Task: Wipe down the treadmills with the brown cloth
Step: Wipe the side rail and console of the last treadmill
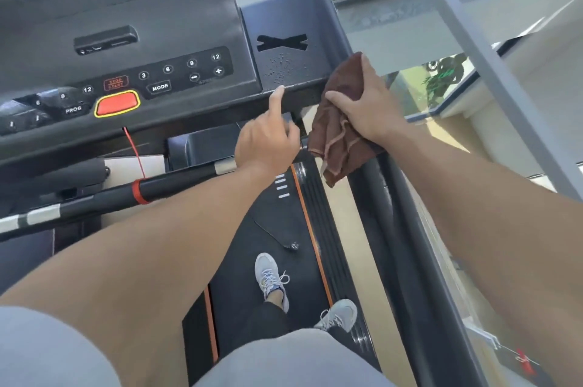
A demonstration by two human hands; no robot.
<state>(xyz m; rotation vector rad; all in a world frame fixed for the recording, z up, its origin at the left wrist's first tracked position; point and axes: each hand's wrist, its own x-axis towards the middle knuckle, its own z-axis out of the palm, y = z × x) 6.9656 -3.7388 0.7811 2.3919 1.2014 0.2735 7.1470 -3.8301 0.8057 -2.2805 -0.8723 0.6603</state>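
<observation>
I stand on a black treadmill and face its console [132,39]. My right hand [366,106] grips the brown cloth [339,134] and holds it against the right front corner of the console, beside the cup tray [284,49] that has water droplets on it. The cloth hangs down over the right side rail. My left hand [268,137] has its index finger stretched out, touching the front edge of the tray; its other fingers are curled and hold nothing.
The console carries number buttons, a MODE key [160,87] and a red stop button [117,103] with a red safety cord [135,153]. A black handlebar [126,194] crosses at the left. My two shoes [271,276] stand on the belt. Glass windows lie to the right.
</observation>
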